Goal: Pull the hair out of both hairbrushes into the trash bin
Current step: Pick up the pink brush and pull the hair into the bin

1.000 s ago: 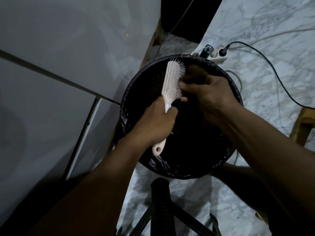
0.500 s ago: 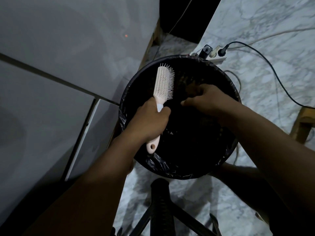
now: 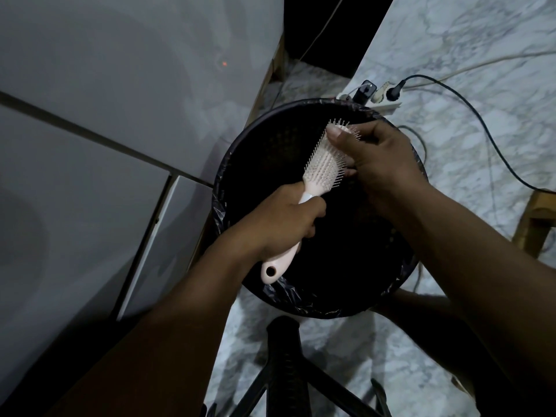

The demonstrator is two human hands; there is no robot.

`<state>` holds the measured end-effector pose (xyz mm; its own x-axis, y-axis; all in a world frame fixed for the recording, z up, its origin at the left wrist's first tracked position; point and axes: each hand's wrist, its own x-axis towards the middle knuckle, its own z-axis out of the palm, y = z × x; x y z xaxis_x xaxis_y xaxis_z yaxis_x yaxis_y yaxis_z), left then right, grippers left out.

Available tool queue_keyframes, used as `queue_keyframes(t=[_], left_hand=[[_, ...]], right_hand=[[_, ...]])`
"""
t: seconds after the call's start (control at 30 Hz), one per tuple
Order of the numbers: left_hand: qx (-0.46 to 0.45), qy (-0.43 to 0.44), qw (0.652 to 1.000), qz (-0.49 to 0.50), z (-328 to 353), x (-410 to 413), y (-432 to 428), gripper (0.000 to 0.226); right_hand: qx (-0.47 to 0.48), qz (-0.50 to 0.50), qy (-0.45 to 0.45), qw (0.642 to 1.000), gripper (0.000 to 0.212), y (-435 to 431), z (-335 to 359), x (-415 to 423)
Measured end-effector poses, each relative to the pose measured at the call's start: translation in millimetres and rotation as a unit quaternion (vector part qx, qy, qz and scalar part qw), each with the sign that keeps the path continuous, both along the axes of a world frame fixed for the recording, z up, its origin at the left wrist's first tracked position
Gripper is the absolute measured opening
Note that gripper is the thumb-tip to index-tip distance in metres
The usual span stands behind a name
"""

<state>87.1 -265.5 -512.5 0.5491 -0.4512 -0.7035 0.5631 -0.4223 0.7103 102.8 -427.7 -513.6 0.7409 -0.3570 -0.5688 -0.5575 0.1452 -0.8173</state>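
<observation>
A pale pink hairbrush (image 3: 322, 170) is held over the round trash bin (image 3: 237, 164), which has a black liner. My left hand (image 3: 285, 221) grips the brush by its handle, whose end sticks out below my fist. My right hand (image 3: 376, 158) is at the far end of the bristle head, thumb and fingers pinching among the bristles. I cannot make out any hair in those fingers. The bin's inside is too dark to see into. A second hairbrush is not in view.
A grey cabinet or wall (image 3: 120, 115) runs along the left, right beside the bin. A white power strip (image 3: 382, 99) with plugs and black cables (image 3: 487, 136) lies on the marble floor (image 3: 466, 55) behind the bin. A black stand (image 3: 285, 356) is at the bottom, a wooden leg (image 3: 535, 221) at right.
My right hand, low over the bin half a second ago, has come back up onto the brush's bristles. My left hand has tilted the brush head to the right.
</observation>
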Motion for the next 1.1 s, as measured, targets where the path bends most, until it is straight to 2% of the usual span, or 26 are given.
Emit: queue_keyframes(t=[0.13,0.23,0.3,0.33,0.4,0.47,0.5,0.6,0.7,0.8,0.9,0.97,1.1], left_hand=[[-0.017,0.014,1.0,-0.002,1.7,-0.3,-0.3,0.008],[-0.015,0.024,0.999,-0.019,0.3,-1.2,0.7,0.008],[0.0,0.019,0.999,-0.028,-2.2,-1.5,1.2,0.009],[0.009,0.017,1.0,-0.025,-3.6,-1.0,2.1,0.012],[0.029,0.012,0.999,-0.006,-6.0,1.9,4.5,0.016],[0.045,0.007,0.999,0.006,-6.5,4.8,6.7,0.016],[0.044,0.009,0.999,0.008,-6.1,5.5,7.0,0.013],[0.031,0.023,0.999,0.008,-4.6,4.8,5.5,0.007],[0.03,0.032,0.999,0.001,-5.1,3.6,5.0,0.017],[0.024,0.047,0.999,0.0,-3.7,2.6,4.4,0.014],[0.025,0.035,0.999,-0.012,-0.1,1.9,3.8,0.012],[0.041,0.004,0.999,-0.031,2.8,1.5,4.6,0.008],[0.06,-0.027,0.996,-0.052,7.3,1.2,5.4,0.016]], right_hand=[[-0.016,-0.034,-0.01,0.999,0.027,-2.4,-0.3,-1.7],[-0.033,-0.058,0.034,0.997,0.036,-5.3,-0.2,-2.4],[0.023,-0.082,0.076,0.994,0.036,-7.5,1.6,-0.5],[0.061,-0.061,0.083,0.993,0.037,-6.5,2.2,-0.6],[0.081,0.058,0.074,0.992,0.041,-1.8,-0.4,-4.0],[0.053,0.15,0.051,0.986,0.05,5.2,-4.9,-9.8],[0.033,0.16,0.042,0.986,0.052,7.6,-6.5,-10.4],[-0.01,0.118,0.021,0.993,0.046,5.1,-9.8,-7.8],[-0.029,0.078,0.014,0.996,0.041,0.0,-15.1,-7.2],[-0.058,0.039,0.001,0.998,0.027,0.2,-19.0,-8.2],[-0.114,0.021,0.013,0.993,0.03,-2.6,-26.9,-8.2],[-0.177,0.036,0.019,0.983,0.033,-5.3,-31.3,-9.6],[-0.319,0.056,0.005,0.946,0.035,-5.3,-25.3,-11.5]])
